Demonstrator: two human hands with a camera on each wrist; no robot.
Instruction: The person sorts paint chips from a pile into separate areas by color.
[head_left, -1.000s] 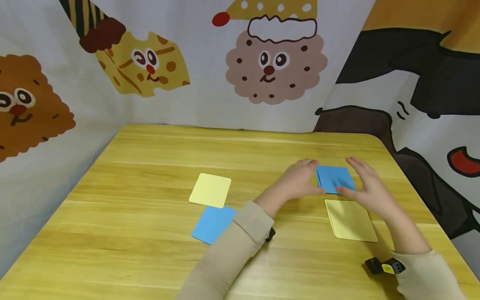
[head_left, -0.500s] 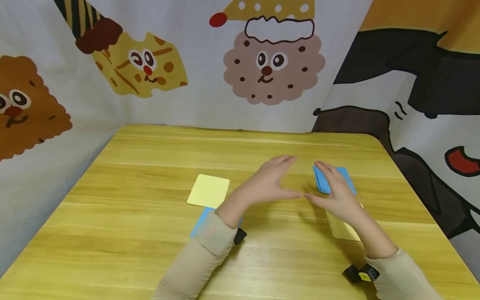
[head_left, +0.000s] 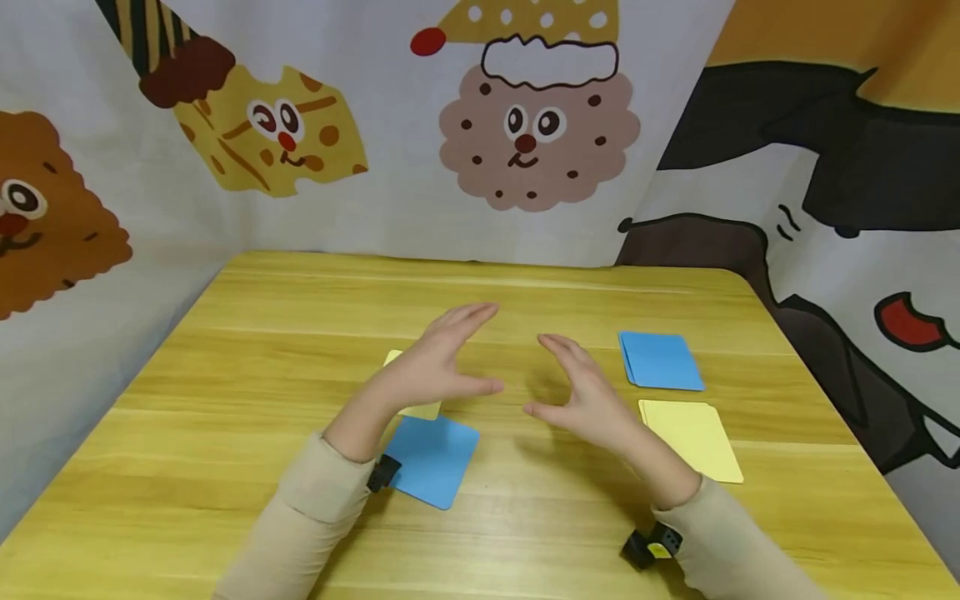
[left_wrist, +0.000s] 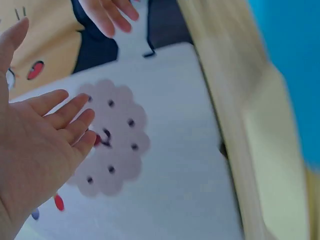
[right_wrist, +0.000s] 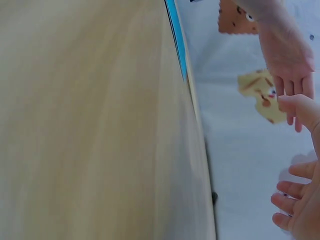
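My left hand (head_left: 427, 362) hovers above the left pair of cards, fingers extended and thumb apart, holding nothing. Below it lie a yellow square card (head_left: 423, 411), partly hidden by the hand, and a blue square card (head_left: 435, 458) nearer the front. My right hand (head_left: 592, 400) is raised over the middle of the table, also with spread fingers and nothing in them. To its right lie a small stack of blue cards (head_left: 662, 361) and, in front of that, a stack of yellow cards (head_left: 693, 437). In the left wrist view the left palm (left_wrist: 42, 140) is bare.
The cards lie on a wooden table (head_left: 525, 533) with a light grain. A white curtain (head_left: 405, 208) printed with cartoon figures hangs behind the table and at its sides. Small black cameras (head_left: 651, 546) sit at both wrists.
Both hands have moved left, away from the blue stack at the right. The right-hand stacks are uncovered now, while the left hand partly covers the left yellow card.
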